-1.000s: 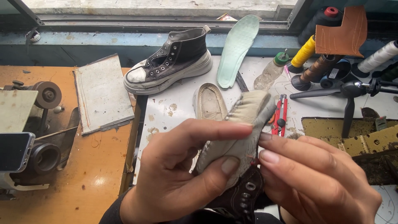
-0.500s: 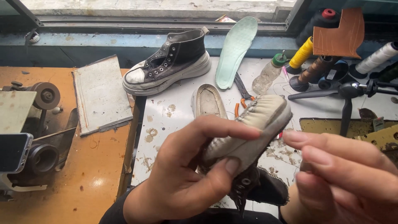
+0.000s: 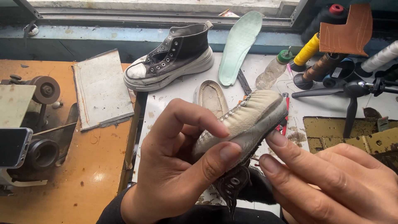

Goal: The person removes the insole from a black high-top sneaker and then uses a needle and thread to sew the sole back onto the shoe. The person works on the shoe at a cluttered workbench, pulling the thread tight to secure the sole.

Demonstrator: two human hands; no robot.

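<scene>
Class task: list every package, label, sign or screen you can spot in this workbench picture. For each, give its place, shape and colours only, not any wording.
Phone: far left edge, on the machine; rounded rectangle, dark blank screen, pale rim.
Bottle: on the white table right of the insole; clear plastic, lying tilted, green cap, no label visible.
Label: on a dark spool base at right; small, pale, rectangular.
No signs are in view.

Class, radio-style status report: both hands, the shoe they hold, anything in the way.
Left hand grips sole-less shoe upper, underside up. Right hand fingertips at its edge. Nothing between hands; detached sole lies on the bench beyond.
</scene>
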